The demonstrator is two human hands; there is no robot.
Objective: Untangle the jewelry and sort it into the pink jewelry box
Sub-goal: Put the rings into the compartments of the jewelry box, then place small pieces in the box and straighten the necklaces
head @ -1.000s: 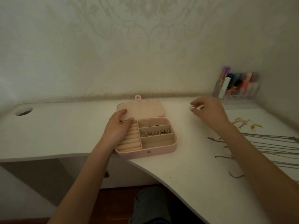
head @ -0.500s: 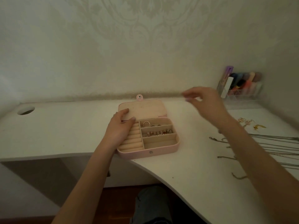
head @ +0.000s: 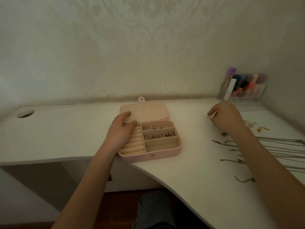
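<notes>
At centre, my left hand (head: 123, 129) lies flat, steadying the jewelry box (head: 149, 139); right hand (head: 225, 115), loosely curled and seemingly empty, reaches toward the chains (head: 270, 146).

A home, most likely a bedroom corner with a dressing desk: pale damask wallpaper (head: 148, 38) covers the walls, a white curved desk (head: 189, 171) fills the corner, and a clear organiser of cosmetics (head: 244, 88) stands far right.
</notes>
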